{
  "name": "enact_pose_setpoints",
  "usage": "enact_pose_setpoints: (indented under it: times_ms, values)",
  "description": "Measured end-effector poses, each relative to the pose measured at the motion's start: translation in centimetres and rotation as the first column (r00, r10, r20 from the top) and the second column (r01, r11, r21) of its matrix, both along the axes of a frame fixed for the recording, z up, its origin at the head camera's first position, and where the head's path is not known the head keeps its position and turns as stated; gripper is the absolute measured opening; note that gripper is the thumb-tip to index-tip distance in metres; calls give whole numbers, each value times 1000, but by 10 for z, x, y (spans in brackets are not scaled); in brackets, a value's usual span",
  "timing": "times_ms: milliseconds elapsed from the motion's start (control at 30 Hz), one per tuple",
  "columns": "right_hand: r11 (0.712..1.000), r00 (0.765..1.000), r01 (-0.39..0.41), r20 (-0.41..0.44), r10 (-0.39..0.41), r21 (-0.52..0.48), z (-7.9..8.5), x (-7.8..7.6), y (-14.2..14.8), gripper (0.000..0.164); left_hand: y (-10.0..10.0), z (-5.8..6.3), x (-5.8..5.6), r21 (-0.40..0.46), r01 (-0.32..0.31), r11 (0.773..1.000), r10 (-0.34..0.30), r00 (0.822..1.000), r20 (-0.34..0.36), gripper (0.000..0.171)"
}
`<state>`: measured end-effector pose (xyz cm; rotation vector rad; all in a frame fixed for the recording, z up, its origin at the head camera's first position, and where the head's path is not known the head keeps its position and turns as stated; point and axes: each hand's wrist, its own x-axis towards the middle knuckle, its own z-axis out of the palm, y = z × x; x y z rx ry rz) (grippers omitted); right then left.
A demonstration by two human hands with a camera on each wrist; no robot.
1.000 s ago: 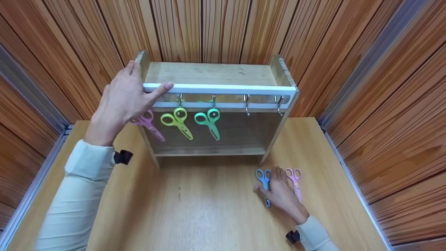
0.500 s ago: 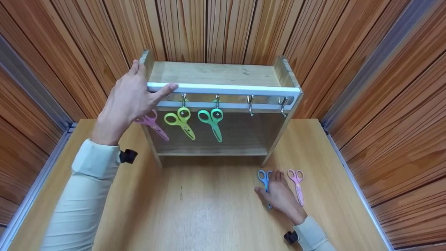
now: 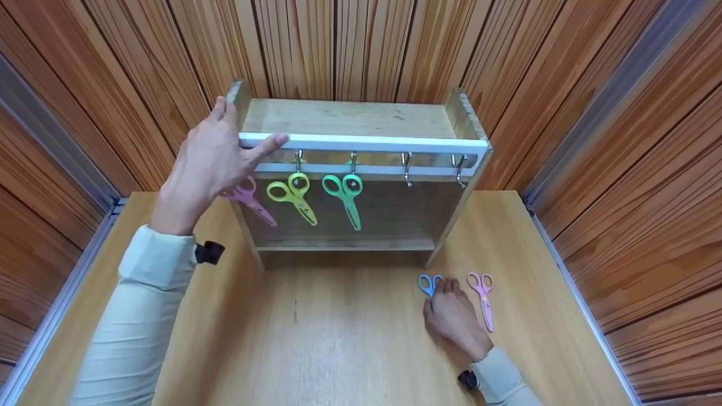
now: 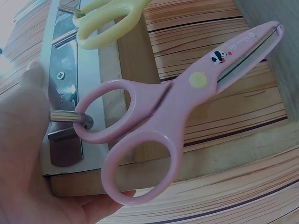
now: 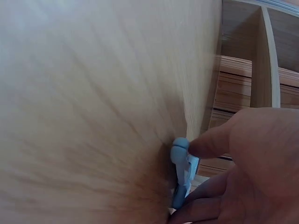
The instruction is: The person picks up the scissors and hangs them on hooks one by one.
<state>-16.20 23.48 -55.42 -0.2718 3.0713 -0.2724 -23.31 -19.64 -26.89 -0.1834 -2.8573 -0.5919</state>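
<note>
In the head view my left hand holds the upper left corner of a wooden shelf. Its thumb lies along the white front rail. Close by the palm, pink scissors hang by one handle loop from a metal hook. Yellow scissors and green scissors hang on the hooks to the right. Down on the table, my right hand pinches blue scissors between thumb and fingers; the hand hides their blades in the head view.
More pink scissors lie on the table, right of my right hand. Two hooks at the rail's right end, one hook beside the other, bear nothing. Wood-patterned walls stand behind and at both sides.
The right thumb, spread out to the left before, has drawn in against the blue scissors. My left hand keeps its place on the shelf corner; the head view has shifted slightly.
</note>
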Motion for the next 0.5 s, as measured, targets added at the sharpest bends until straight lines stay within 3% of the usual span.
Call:
enact_pose_setpoints:
  times_ms: [167, 500]
  values:
    - [996, 991, -47, -121, 56, 80, -1, -1, -1, 52, -1, 0, -1, -1, -3, 1000, 3, 1000, 0, 124]
    - [995, 993, -65, -98, 72, 76, 0, -5, 0, 46, 0, 0, 0, 2, -7, 1000, 7, 1000, 1, 123]
